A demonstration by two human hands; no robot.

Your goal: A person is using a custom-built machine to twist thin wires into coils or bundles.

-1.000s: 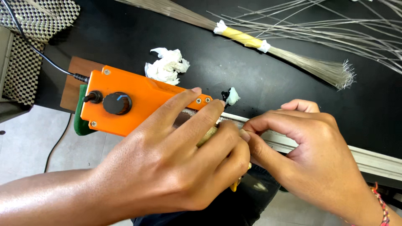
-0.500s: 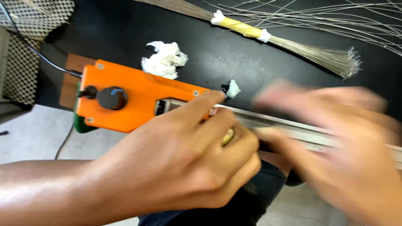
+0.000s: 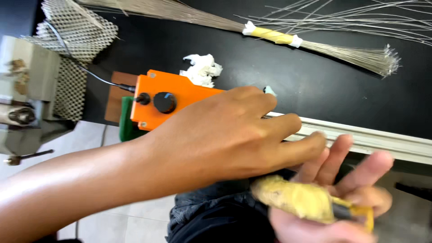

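Note:
My left hand point(image 3: 225, 135) reaches across the middle, fingers stretched out flat over the right end of an orange box point(image 3: 180, 96) with a black knob. It grips nothing that I can see. Its fingertips end at the pale rail point(image 3: 387, 141) on the table's edge. My right hand point(image 3: 351, 180) lies palm up at the lower right, blurred, fingers spread. A tool with a yellow-wrapped handle point(image 3: 297, 200) rests in that palm, just under my left fingertips.
A bundle of thin wires bound with yellow tape point(image 3: 272, 35) lies across the back of the black tabletop point(image 3: 315, 85). Crumpled white material point(image 3: 202, 69) sits behind the orange box. Metal mesh point(image 3: 76, 33) and a grey vise point(image 3: 27, 103) stand at the left.
The yellow-handled tool has gone from under my left hand into my right palm. My right hand dropped from the rail to the lower right and turned palm up. My left fingers have straightened.

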